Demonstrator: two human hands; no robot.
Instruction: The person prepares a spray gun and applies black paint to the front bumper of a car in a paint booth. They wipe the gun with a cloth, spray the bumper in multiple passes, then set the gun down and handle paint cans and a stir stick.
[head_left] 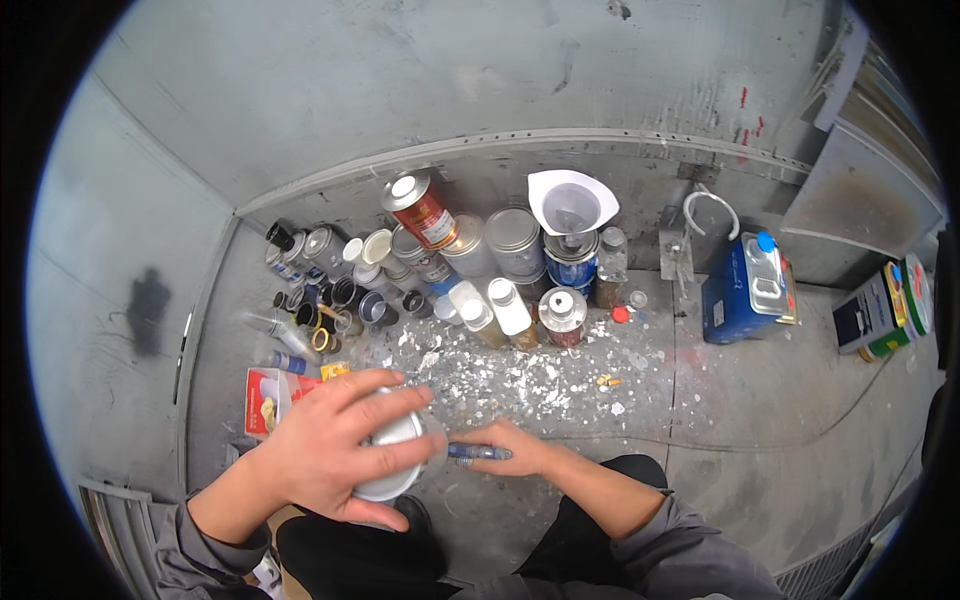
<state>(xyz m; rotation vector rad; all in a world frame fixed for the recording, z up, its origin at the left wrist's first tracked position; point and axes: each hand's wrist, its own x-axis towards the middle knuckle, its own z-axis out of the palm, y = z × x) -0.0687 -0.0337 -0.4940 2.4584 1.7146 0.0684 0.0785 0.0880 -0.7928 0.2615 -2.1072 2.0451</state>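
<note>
My left hand (345, 445) grips a white, lidded, translucent cup (393, 469) from above, fingers bent over its top and thumb at the near side. My right hand (505, 447) is closed round a blue-grey tool (467, 451) just right of the cup; the tool's far end is hidden behind the cup, so I cannot tell whether they are joined. A red-and-white open box (265, 390) lies beyond my left hand, with something pale in it.
Many cans, bottles (510, 310) and cups (378, 312) line the back wall; a white funnel (570, 205) sits atop them. A blue canister (730, 295) and a dark-labelled container (865, 315) stand right. The paint-spattered floor (530, 385) has a cable across it.
</note>
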